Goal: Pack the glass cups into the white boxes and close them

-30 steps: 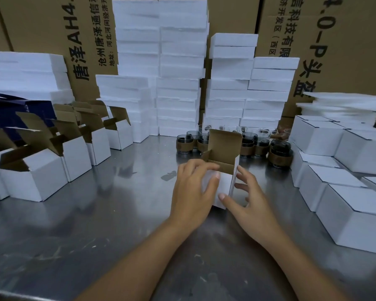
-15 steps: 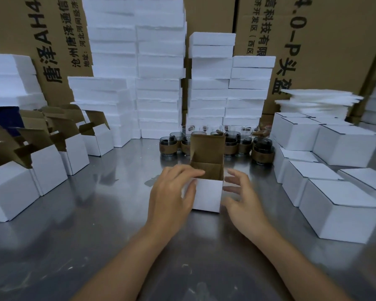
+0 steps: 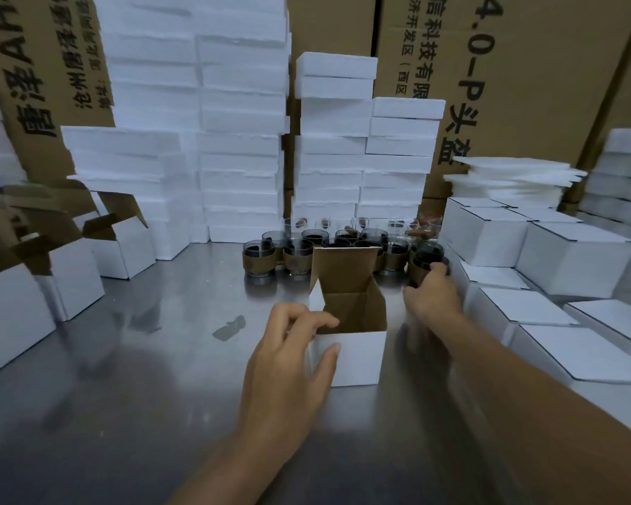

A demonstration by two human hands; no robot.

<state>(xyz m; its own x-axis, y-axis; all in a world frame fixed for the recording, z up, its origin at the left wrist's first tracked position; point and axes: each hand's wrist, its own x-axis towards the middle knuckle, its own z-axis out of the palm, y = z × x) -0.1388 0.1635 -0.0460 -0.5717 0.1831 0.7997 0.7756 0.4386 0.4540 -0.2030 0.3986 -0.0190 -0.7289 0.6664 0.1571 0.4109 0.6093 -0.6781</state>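
On the steel table (image 3: 143,359), left hand (image 3: 288,355) gripping open white box (image 3: 357,355), right hand (image 3: 432,297) outstretched, grasping glass cup (image 3: 425,266).

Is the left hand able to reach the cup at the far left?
Probably yes. Only table lies between the left hand and the leftmost cup. It must first let go of the open box it holds. The right hand grips the rightmost cup.

A steel table (image 3: 132,413) is viewed closely from head height by one wide-angle camera, angled forward and down toward stacked cartons (image 3: 525,85).
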